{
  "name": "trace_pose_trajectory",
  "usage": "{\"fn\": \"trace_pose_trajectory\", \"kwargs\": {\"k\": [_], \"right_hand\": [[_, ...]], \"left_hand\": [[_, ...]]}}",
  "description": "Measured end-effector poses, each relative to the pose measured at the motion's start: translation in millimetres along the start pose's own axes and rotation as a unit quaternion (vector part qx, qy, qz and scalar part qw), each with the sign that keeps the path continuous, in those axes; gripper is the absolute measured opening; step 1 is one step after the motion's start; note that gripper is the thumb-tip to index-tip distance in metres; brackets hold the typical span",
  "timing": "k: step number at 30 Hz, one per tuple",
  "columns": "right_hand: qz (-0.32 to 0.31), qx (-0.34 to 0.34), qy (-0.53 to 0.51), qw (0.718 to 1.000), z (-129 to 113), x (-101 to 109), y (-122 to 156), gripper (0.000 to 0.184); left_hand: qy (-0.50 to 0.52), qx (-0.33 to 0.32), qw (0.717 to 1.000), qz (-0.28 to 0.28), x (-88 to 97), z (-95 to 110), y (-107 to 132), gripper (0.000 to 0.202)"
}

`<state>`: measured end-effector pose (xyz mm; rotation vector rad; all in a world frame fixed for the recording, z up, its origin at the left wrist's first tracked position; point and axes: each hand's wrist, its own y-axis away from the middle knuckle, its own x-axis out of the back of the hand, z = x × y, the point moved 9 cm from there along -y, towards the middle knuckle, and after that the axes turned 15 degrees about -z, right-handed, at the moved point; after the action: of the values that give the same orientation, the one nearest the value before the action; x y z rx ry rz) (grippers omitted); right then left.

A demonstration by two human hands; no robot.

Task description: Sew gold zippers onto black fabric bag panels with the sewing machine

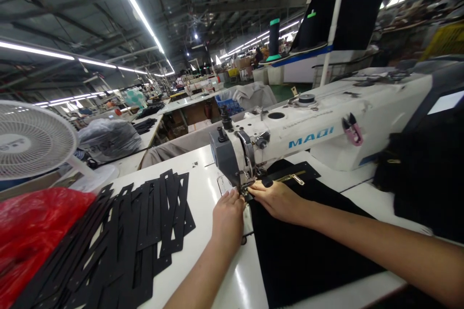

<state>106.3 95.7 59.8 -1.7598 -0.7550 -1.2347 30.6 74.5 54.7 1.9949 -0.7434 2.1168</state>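
Observation:
A white sewing machine [308, 130] stands before me with its needle area low at its left end. Close against the presser foot, my left hand [229, 215] has its fingers bent and pressed together; what lies under the fingertips is hidden. My right hand [279, 200] is closed on black fabric [308, 251] just right of the foot, thumb and fingers pinching near its edge. Beyond that hand, a zipper with a gold pull [297, 179] runs along a black strip [308, 171] on the fabric. The cloth spreads flat over the table toward me.
Many black slotted strips [148, 222] lie piled at left, beside a red plastic bag [39, 231]. A white fan [32, 140] stands behind them. Pink-handled thread snips [352, 130] sit on the machine arm. Dark cloth [427, 169] is heaped at right. Thread cones [274, 41] stand above.

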Motion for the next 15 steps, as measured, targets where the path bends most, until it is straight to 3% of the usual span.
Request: {"fn": "trace_pose_trajectory", "kwargs": {"k": [15], "right_hand": [[0.045, -0.014, -0.044, 0.998, 8.7, -2.0, 4.6, 0.027]], "left_hand": [[0.030, 0.005, 0.999, -0.007, -2.5, -2.8, 0.7, 0.012]]}}
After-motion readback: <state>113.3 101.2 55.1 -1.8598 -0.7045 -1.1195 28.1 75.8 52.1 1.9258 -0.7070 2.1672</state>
